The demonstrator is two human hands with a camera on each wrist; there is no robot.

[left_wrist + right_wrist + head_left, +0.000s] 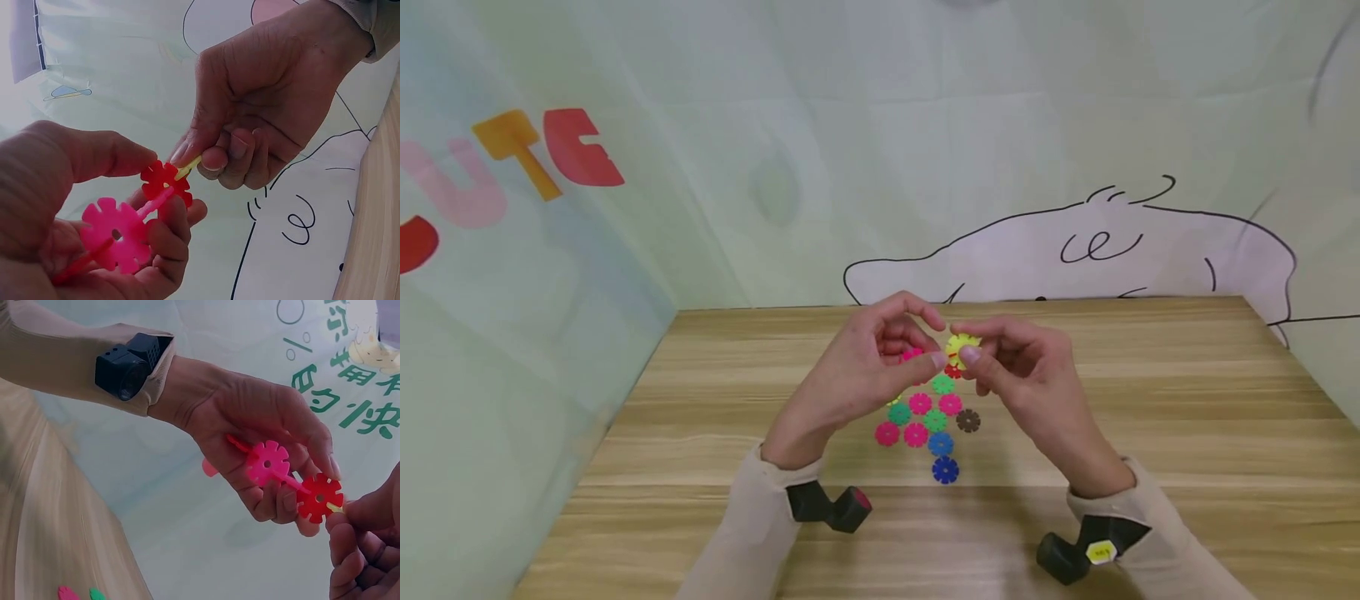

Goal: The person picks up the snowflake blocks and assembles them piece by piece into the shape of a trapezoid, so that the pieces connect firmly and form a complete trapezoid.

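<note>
My left hand (865,362) has its fingers curled round a short chain of linked discs (287,480), thumb and fingertips pinching the end red disc (312,509); a pink disc (103,228) sits further back, over the palm; my right hand (1037,375) pinches the yellow disc (961,344) between thumb and index finger, closed to the disc's thickness; the yellow meets the red's rim, held above the table (700,375); can't tell if the slots have seated. For a good join, I'd line up the 2 slots, set the discs crosswise, and push straight in; twisting could bend a thin rim or pop a link loose; I'd brace the red itself, not the links behind it; loose discs (917,400) lie on the table below.
</note>
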